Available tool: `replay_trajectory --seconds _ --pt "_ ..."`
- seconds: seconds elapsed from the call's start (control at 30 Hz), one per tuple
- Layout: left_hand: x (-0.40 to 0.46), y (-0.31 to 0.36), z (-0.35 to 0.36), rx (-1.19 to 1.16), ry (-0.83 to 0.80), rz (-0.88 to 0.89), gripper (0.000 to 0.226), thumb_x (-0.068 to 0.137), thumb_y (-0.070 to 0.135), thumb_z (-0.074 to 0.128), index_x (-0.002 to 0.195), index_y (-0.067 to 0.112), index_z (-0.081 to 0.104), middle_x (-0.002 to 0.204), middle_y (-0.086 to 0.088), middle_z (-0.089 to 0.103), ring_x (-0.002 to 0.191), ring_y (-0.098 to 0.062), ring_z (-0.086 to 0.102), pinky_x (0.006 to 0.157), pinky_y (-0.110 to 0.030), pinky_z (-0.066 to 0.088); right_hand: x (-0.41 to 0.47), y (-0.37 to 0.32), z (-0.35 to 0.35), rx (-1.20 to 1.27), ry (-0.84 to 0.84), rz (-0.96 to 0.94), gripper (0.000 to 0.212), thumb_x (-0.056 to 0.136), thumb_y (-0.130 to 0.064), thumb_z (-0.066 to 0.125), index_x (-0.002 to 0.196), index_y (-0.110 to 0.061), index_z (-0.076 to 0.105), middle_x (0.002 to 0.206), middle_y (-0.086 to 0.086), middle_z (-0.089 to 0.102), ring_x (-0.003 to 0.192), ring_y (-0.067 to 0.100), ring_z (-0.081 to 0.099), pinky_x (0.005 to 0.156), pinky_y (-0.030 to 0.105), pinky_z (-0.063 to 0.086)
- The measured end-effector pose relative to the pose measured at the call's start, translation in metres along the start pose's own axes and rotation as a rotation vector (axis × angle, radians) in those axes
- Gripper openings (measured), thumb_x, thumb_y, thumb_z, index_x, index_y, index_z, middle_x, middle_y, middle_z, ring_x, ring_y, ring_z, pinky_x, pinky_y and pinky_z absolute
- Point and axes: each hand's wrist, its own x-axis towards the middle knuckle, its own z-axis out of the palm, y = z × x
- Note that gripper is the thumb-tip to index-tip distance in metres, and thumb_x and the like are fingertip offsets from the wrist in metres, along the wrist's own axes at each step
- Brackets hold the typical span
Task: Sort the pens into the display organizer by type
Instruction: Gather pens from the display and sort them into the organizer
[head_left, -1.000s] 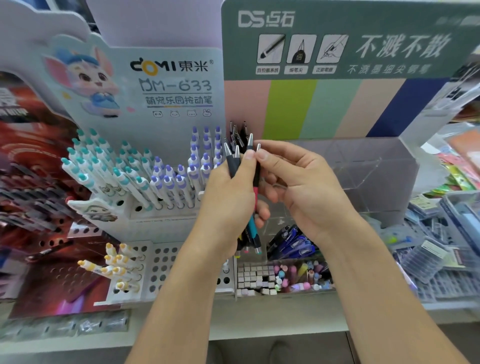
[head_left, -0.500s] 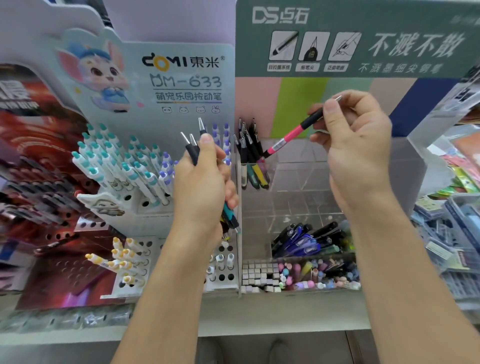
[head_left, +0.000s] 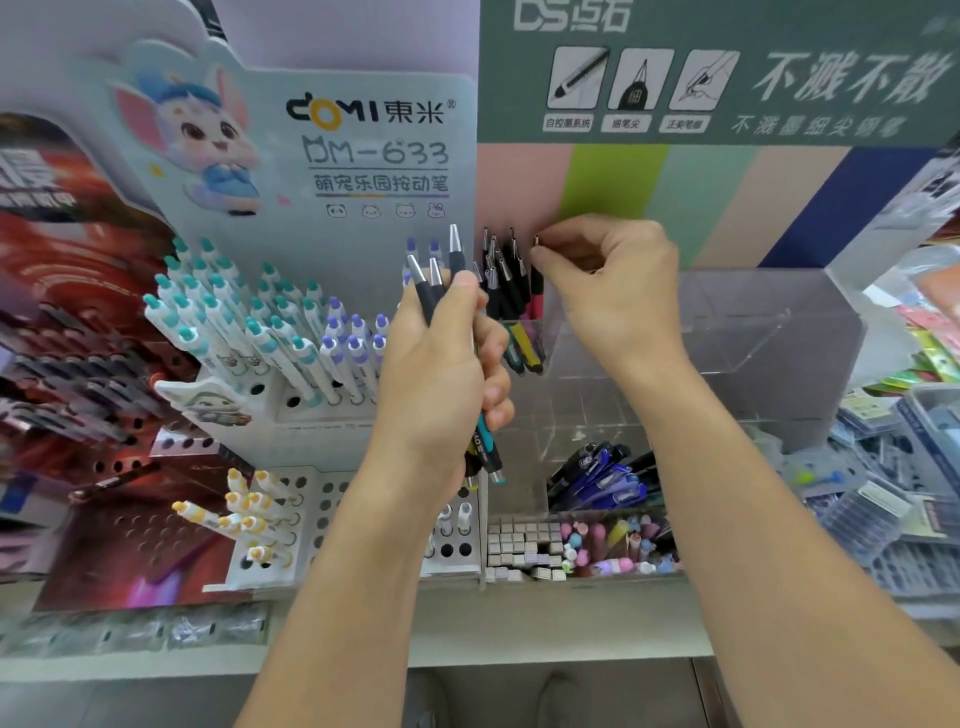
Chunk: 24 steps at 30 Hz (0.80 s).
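On the left I see white pens standing tilted in their rack. My left hand is clamped round a bundle of black pens, long axes near upright, silver ends up, coloured tips down. Just right, my right hand pinches the top of a pink pen, upright, tip down among the pens in the clear display organizer.
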Motion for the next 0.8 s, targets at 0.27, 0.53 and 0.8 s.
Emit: replay_trajectory --seconds 0.27,0.53,0.8 --pt "0.003 0.000 0.004 0.075 -0.053 -0.056 0.018 0.105 0.033 0.050 0.100 0.019 0.062 0.055 0.003 0.049 0.042 -0.009 0.034 0.038 -0.020 0.029 -0.018 -0.010 -0.023 0.206 0.043 0.190 0.009 0.091 -0.031 0.075 0.082 -0.027 0.076 0.065 -0.017 0.068 0.060 -0.003 0.057 0.062 0.018 0.046" --pt "0.005 -0.001 0.014 0.255 -0.172 -0.083 0.040 0.108 0.036 0.044 0.086 0.008 0.061 0.061 -0.008 0.055 0.042 -0.012 0.036 0.040 -0.022 0.031 -0.044 -0.021 -0.021 0.672 -0.256 0.462 0.018 0.091 -0.018 0.071 0.101 -0.004 0.075 0.080 0.014 0.061 0.058 0.018 0.047 0.054 0.026 0.037" --pt "0.003 0.004 0.016 0.130 -0.053 -0.025 0.041 0.110 0.036 0.035 0.101 0.012 0.068 0.073 -0.011 0.074 0.060 -0.021 0.070 0.053 -0.029 0.058 -0.042 -0.035 -0.027 0.721 -0.034 0.284 0.015 0.102 -0.011 0.054 0.089 -0.010 0.062 0.073 0.001 0.060 0.059 0.007 0.049 0.054 0.019 0.044"
